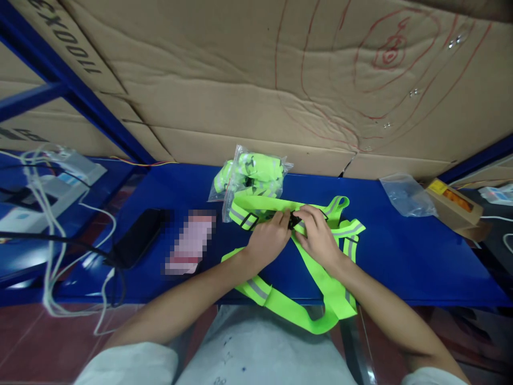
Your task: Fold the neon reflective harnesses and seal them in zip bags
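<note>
A black phone (138, 238) lay at the left of the blue table (420, 256). A sealed bag of folded vests (250, 176) sat at the far edge, just left of the hands. The left hand (267, 239) pinched the black buckle (294, 220) between thumb and fingertips. The right hand (319, 237) met it from the right, fingers pressed together on the webbing of the reflective strap vest (323, 286) where it entered the buckle. The 2 hands touched over that 1 spot, so the buckle sat right inside the grip, mostly hidden by fingers. The rest of the vest spread flat around them, its loops trailing over the near edge. By my judgement, the work would go best with the left hand holding the buckle steady, the right feeding the webbing flat and untwisted, and the slack resting on the table. An empty clear bag (404, 195) lay well apart at the right.
</note>
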`<move>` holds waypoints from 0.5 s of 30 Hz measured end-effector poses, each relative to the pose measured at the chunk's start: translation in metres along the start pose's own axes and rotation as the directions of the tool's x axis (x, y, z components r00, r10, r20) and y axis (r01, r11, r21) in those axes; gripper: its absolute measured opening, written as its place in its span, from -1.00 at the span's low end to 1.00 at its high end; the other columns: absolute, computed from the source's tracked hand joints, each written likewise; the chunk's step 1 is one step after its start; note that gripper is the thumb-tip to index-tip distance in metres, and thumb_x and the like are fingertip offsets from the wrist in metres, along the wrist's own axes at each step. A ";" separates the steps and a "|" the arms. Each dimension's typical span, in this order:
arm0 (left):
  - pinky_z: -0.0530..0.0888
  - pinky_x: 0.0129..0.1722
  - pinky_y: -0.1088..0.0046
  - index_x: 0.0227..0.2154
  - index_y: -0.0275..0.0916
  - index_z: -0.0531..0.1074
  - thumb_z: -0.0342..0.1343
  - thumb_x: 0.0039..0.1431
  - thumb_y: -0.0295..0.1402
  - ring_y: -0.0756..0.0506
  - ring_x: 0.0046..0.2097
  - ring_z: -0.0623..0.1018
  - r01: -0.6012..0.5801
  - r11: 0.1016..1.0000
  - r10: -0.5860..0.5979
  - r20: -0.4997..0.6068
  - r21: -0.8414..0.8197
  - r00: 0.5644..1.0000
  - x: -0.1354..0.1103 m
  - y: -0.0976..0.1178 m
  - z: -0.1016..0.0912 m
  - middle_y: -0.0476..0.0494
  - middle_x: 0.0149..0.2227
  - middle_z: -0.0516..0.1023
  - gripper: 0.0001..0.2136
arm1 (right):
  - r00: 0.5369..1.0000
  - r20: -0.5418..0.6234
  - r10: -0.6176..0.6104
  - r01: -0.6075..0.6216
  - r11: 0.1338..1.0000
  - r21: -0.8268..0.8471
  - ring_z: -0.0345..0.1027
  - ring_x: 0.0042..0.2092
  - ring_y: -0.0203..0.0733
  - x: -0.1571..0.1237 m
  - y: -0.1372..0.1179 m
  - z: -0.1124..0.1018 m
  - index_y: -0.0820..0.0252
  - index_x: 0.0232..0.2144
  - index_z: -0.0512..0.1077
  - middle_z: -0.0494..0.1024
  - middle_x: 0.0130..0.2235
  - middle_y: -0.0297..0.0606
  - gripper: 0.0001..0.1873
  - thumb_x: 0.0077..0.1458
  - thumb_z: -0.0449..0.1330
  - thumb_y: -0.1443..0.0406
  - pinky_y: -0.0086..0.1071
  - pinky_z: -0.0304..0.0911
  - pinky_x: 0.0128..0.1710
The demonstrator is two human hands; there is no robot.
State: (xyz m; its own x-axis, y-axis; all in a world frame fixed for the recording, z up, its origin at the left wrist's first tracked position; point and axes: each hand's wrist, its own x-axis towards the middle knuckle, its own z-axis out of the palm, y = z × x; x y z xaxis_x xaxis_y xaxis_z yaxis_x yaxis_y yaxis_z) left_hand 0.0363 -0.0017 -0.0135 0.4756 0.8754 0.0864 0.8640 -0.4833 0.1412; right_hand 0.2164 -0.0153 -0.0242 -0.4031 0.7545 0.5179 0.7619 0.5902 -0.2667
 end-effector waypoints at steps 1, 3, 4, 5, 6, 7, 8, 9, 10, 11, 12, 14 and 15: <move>0.60 -0.28 0.31 0.36 -0.37 0.21 -0.02 0.41 -0.28 -0.25 -0.10 0.67 0.029 0.999 -0.030 -0.009 -0.031 1.000 0.000 -0.002 0.000 -0.42 0.12 0.50 -0.48 | 1.000 0.014 0.015 -0.016 1.000 0.022 0.29 0.21 0.10 -0.001 0.001 0.000 0.17 0.19 0.27 0.36 0.15 0.02 -0.46 0.17 0.16 0.49 -0.03 0.40 0.16; 0.61 -0.24 0.30 0.34 -0.39 0.22 0.05 0.37 -0.20 -0.27 -0.06 0.66 0.063 0.992 -0.064 -0.008 -0.106 0.998 0.000 -0.006 -0.001 -0.42 0.15 0.45 -0.43 | 0.997 0.043 0.060 -0.061 0.997 0.036 0.28 0.24 0.10 -0.002 0.004 -0.002 0.20 0.21 0.26 0.36 0.17 0.04 -0.45 0.18 0.17 0.46 -0.02 0.37 0.19; 0.62 -0.20 0.28 0.31 -0.38 0.25 0.08 0.36 -0.18 -0.27 -0.05 0.66 0.067 0.986 -0.068 0.001 -0.151 0.998 0.000 -0.009 -0.001 -0.40 0.16 0.43 -0.44 | 0.994 0.062 0.087 -0.088 0.996 0.018 0.29 0.24 0.12 -0.002 0.006 -0.002 0.22 0.23 0.25 0.38 0.18 0.05 -0.45 0.20 0.18 0.43 0.01 0.36 0.20; 0.62 -0.15 0.27 0.28 -0.35 0.29 0.10 0.34 -0.17 -0.26 -0.05 0.65 0.065 0.978 -0.064 0.012 -0.200 0.998 0.001 -0.012 -0.001 -0.37 0.16 0.42 -0.46 | 0.989 0.083 0.119 -0.118 0.993 -0.015 0.30 0.23 0.15 -0.003 0.008 -0.002 0.24 0.24 0.26 0.40 0.18 0.05 -0.44 0.21 0.19 0.40 0.05 0.35 0.20; 0.62 -0.10 0.25 0.24 -0.32 0.33 0.13 0.32 -0.17 -0.25 -0.04 0.65 0.061 0.965 -0.056 0.024 -0.254 0.998 0.001 -0.015 -0.002 -0.34 0.15 0.42 -0.49 | 0.983 0.104 0.150 -0.145 0.988 -0.055 0.32 0.20 0.19 -0.003 0.009 -0.002 0.25 0.25 0.27 0.43 0.17 0.04 -0.44 0.21 0.21 0.37 0.10 0.34 0.19; 0.61 -0.04 0.24 0.20 -0.29 0.37 0.16 0.30 -0.16 -0.25 -0.02 0.64 0.057 0.949 -0.048 0.037 -0.309 0.998 0.002 -0.017 -0.002 -0.31 0.13 0.43 -0.51 | 0.977 0.125 0.173 -0.162 0.982 -0.092 0.33 0.18 0.21 -0.003 0.011 -0.002 0.25 0.25 0.29 0.45 0.15 0.04 -0.44 0.22 0.22 0.34 0.14 0.33 0.18; 0.60 0.00 0.23 0.17 -0.26 0.40 0.20 0.28 -0.16 -0.25 0.00 0.63 0.057 0.931 -0.041 0.052 -0.361 0.998 0.003 -0.019 -0.003 -0.29 0.11 0.43 -0.53 | 0.972 0.144 0.186 -0.169 0.978 -0.119 0.35 0.15 0.23 -0.003 0.013 -0.001 0.25 0.25 0.31 0.47 0.13 0.03 -0.44 0.22 0.22 0.33 0.16 0.33 0.16; 0.59 0.03 0.21 0.14 -0.25 0.42 0.22 0.25 -0.15 -0.25 0.01 0.62 0.060 0.912 -0.036 0.068 -0.405 0.997 0.003 -0.020 -0.004 -0.27 0.09 0.44 -0.54 | 0.970 0.156 0.189 -0.169 0.977 -0.128 0.36 0.14 0.23 -0.004 0.014 0.000 0.26 0.25 0.33 0.47 0.12 0.04 -0.44 0.22 0.21 0.33 0.16 0.33 0.16; 0.58 0.05 0.19 0.11 -0.25 0.44 0.24 0.24 -0.15 -0.26 0.02 0.60 0.066 0.896 -0.032 0.082 -0.439 0.996 0.004 -0.021 -0.005 -0.27 0.07 0.44 -0.56 | 0.970 0.159 0.182 -0.164 0.979 -0.121 0.35 0.14 0.22 -0.004 0.015 0.001 0.28 0.26 0.33 0.46 0.11 0.05 -0.44 0.22 0.20 0.35 0.14 0.34 0.17; 0.58 0.06 0.17 0.09 -0.25 0.45 0.25 0.23 -0.16 -0.26 0.02 0.60 0.074 0.883 -0.033 0.096 -0.464 0.995 0.004 -0.021 -0.006 -0.27 0.06 0.44 -0.57 | 0.973 0.159 0.167 -0.152 0.983 -0.103 0.35 0.15 0.20 -0.005 0.015 0.003 0.30 0.27 0.32 0.44 0.11 0.06 -0.43 0.21 0.18 0.38 0.10 0.35 0.17; 0.58 0.06 0.14 0.09 -0.27 0.46 0.25 0.23 -0.18 -0.26 0.01 0.59 0.081 0.873 -0.034 0.107 -0.480 0.994 0.005 -0.020 -0.006 -0.28 0.05 0.44 -0.57 | 0.975 0.160 0.151 -0.139 0.987 -0.082 0.34 0.15 0.18 -0.006 0.015 0.004 0.30 0.28 0.31 0.43 0.10 0.07 -0.41 0.21 0.17 0.39 0.07 0.37 0.17; 0.58 0.05 0.11 0.09 -0.30 0.45 0.24 0.23 -0.22 -0.26 -0.02 0.59 0.087 0.865 -0.031 0.121 -0.493 0.992 0.005 -0.020 -0.006 -0.30 0.05 0.42 -0.58 | 0.976 0.175 0.126 -0.120 0.992 -0.045 0.35 0.12 0.15 -0.008 0.012 0.008 0.28 0.33 0.26 0.41 0.07 0.06 -0.37 0.21 0.16 0.41 0.01 0.42 0.12; 0.58 0.05 0.11 0.10 -0.32 0.44 0.24 0.23 -0.24 -0.26 -0.02 0.59 0.085 0.865 -0.026 0.126 -0.494 0.992 0.005 -0.019 -0.006 -0.31 0.05 0.41 -0.58 | 0.974 0.190 0.119 -0.114 0.993 -0.035 0.36 0.10 0.14 -0.008 0.011 0.009 0.26 0.35 0.23 0.40 0.05 0.05 -0.34 0.21 0.15 0.41 0.00 0.44 0.10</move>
State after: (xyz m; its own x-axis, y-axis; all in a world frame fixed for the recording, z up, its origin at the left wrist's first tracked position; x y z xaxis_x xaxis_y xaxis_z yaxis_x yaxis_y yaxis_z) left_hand 0.0210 0.0118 -0.0102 0.4703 0.8815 -0.0421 0.7066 -0.3476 0.6164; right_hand 0.2232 -0.0125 -0.0388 -0.3988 0.8601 0.3182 0.8204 0.4896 -0.2952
